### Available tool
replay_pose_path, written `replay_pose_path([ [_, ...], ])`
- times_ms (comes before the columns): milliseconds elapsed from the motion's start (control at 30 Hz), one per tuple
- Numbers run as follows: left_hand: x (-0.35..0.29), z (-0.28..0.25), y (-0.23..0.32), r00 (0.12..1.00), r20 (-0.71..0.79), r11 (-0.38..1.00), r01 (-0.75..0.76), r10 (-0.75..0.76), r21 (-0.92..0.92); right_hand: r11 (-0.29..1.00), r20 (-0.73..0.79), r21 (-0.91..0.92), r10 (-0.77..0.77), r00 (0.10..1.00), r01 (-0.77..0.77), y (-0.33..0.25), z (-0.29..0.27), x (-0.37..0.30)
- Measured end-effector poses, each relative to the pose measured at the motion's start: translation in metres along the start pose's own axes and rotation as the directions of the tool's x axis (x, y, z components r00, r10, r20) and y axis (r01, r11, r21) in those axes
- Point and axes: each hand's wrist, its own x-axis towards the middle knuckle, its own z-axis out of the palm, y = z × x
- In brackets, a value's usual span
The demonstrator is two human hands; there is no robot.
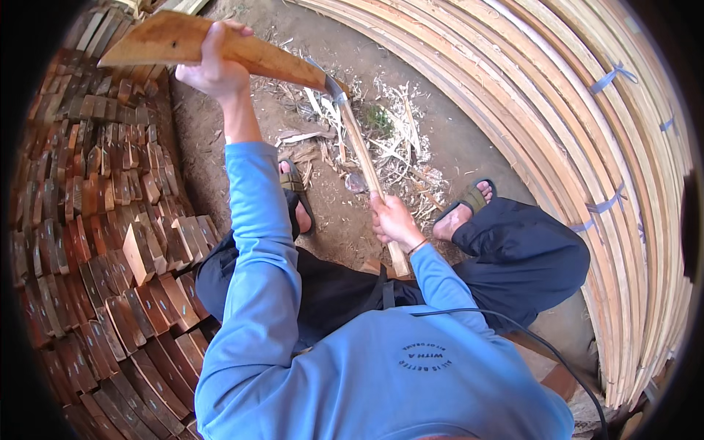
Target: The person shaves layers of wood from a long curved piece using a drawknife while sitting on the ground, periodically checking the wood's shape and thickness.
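Observation:
My left hand [214, 72] is raised at the upper left, fingers wrapped around a wooden board [158, 42]. The board is light brown, cut slantwise at its left end, and slopes down to the right. In my right hand [396, 221] is the long wooden handle [359, 147] of an adze. Its grey metal head [336, 89] meets the board's right end; whether the edge bites into the wood I cannot tell. The handle's butt sticks out below my right hand, between my knees.
Stacked short wooden blocks [95, 183] fill the left side. Long curved-looking planks [528, 110], tied with blue strips, line the right. Pale shavings and wood chips [403, 139] lie on the dirt floor before my sandalled feet. A black cable [543, 341] crosses my right side.

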Motion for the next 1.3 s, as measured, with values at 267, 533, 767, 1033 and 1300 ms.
replay_pose_path([
  [267, -0.011, 0.039, 0.01, 0.91, 0.031, 0.785, 0.373, -0.414, -0.495, 0.942, 0.163, 0.334, -0.037, 0.986, -0.02, -0.029, -0.019, -0.036],
  [533, 0.003, 0.017, 0.0, 0.964, 0.138, 0.966, 0.241, -0.227, -0.097, 0.983, 0.085, 0.168, -0.091, 0.992, 0.076, -0.008, -0.015, -0.034],
  [767, 0.015, -0.034, 0.0, 0.953, 0.094, 0.913, 0.303, -0.288, -0.273, 0.993, 0.154, 0.113, -0.032, 0.988, 0.014, -0.014, -0.036, -0.014],
  [1033, 0.013, -0.036, 0.003, 0.96, -0.27, 0.996, 0.088, -0.079, 0.021, 0.948, -0.149, -0.231, -0.257, 0.955, 0.219, 0.035, 0.038, 0.007],
  [1300, 0.021, -0.066, -0.008, 0.938, -0.325, 0.992, 0.118, -0.125, -0.041, 0.989, -0.054, -0.146, -0.003, 0.999, -0.005, 0.012, 0.008, -0.048],
])
